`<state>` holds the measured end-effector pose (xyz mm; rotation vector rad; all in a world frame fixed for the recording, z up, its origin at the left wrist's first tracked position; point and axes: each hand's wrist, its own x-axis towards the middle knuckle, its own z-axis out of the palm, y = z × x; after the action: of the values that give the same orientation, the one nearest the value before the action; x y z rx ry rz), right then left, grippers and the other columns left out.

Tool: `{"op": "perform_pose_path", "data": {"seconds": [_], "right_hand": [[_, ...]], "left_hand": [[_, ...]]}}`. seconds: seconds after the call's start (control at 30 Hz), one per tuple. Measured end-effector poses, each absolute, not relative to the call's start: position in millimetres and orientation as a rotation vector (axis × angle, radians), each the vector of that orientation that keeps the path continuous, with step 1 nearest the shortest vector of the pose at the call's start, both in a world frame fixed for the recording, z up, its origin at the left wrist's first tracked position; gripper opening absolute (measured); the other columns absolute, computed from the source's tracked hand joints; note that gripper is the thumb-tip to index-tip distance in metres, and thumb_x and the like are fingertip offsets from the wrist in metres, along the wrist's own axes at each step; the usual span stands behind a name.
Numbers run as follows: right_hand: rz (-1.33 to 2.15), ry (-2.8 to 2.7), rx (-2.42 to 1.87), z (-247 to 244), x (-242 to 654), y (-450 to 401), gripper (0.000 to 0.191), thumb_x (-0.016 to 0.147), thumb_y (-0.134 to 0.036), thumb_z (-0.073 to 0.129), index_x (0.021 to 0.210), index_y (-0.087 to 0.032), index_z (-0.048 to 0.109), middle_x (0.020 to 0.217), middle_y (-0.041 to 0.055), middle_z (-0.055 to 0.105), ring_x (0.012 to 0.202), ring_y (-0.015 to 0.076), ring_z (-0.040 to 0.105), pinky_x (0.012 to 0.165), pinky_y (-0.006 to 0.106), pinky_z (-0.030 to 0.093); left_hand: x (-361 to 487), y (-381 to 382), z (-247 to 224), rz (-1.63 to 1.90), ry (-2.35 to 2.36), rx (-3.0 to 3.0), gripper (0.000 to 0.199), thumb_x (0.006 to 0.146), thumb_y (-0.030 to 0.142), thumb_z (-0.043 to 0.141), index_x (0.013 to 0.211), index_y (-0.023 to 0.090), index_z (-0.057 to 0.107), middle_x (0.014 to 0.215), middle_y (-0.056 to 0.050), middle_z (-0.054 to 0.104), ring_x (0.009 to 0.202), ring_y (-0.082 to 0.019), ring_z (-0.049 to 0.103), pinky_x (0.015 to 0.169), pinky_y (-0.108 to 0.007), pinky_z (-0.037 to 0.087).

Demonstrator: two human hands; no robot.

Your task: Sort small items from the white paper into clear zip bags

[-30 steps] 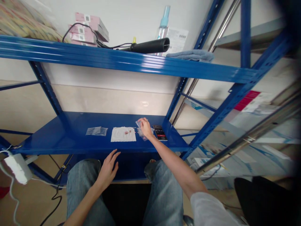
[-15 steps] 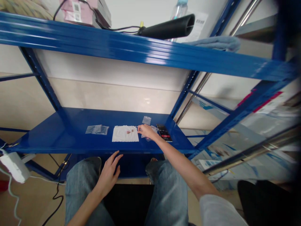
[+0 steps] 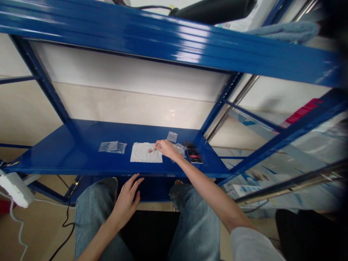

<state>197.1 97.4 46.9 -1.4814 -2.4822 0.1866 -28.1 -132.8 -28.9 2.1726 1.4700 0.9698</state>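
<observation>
My right hand (image 3: 166, 148) is over the right part of a white cloth or tissue (image 3: 141, 154), its thumb and fingertips pinched together. What they hold, if anything, is too small to make out. Small reddish-brown pieces (image 3: 150, 150) lie on the white sheet just left of those fingertips. Below the shelf's front edge, my left hand (image 3: 126, 201) hangs above my lap with its fingers apart, holding nothing. Clear plastic bags (image 3: 112, 146) lie left of the sheet. Another small clear bag (image 3: 172, 136) is behind my right hand, and more bags (image 3: 180, 149) are partly hidden beside it.
A phone (image 3: 193, 152) lies at the right end of the blue shelf (image 3: 87, 159). The upper shelf's beam (image 3: 130, 34) crosses above, with a black tube (image 3: 214, 11) and a blue cloth (image 3: 288, 32) on it. A white power strip (image 3: 17, 188) hangs at left.
My right hand has moved slightly left, from the sheet's right edge to over it, close to the small pieces. My left hand stays about the same. The camera view has tilted down.
</observation>
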Motion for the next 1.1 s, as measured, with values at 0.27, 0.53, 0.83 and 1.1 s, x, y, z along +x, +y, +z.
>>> {"op": "perform_pose_path", "data": {"seconds": [0.27,0.53,0.83,1.1], "right_hand": [[0.439,-2.152,-1.376,52,173,75,0.019,0.091,-0.035,0.063,0.098,-0.020,0.072,0.085,0.0046,0.073,0.081,0.0188,0.066,0.071,0.024,0.041],[1.233,-1.362,-1.135,3,151,-72,0.027,0.088,-0.047,0.059,0.088,-0.020,0.064,0.064,-0.0024,0.053,0.053,0.0116,0.046,0.049,0.022,0.035],[1.357,-1.187,-1.168,-42,163,-200,0.023,0.083,-0.044,0.061,0.090,-0.022,0.058,0.060,-0.0063,0.049,0.048,0.0101,0.045,0.041,0.019,0.029],[1.264,-1.314,-1.110,-42,165,-207,0.019,0.088,-0.041,0.057,0.091,-0.023,0.058,0.061,-0.0050,0.051,0.051,0.0111,0.048,0.044,0.021,0.034]], "left_hand": [[-29,-136,-26,1.028,1.388,2.065,0.047,0.096,0.023,0.047,0.143,0.029,0.050,0.152,-0.010,0.045,0.139,-0.028,0.045,0.116,-0.050,0.036],[3,-151,-7,1.029,1.128,1.646,0.034,0.098,0.043,0.048,0.090,0.018,0.070,0.093,-0.007,0.073,0.092,-0.022,0.066,0.084,-0.033,0.048],[14,-214,-37,1.023,1.022,1.461,0.023,0.088,0.036,0.058,0.080,0.016,0.067,0.077,-0.004,0.069,0.074,-0.016,0.063,0.065,-0.025,0.045],[21,-216,-31,1.049,0.920,1.394,0.035,0.091,0.047,0.058,0.078,0.015,0.067,0.073,-0.005,0.068,0.069,-0.015,0.063,0.062,-0.025,0.046]]}}
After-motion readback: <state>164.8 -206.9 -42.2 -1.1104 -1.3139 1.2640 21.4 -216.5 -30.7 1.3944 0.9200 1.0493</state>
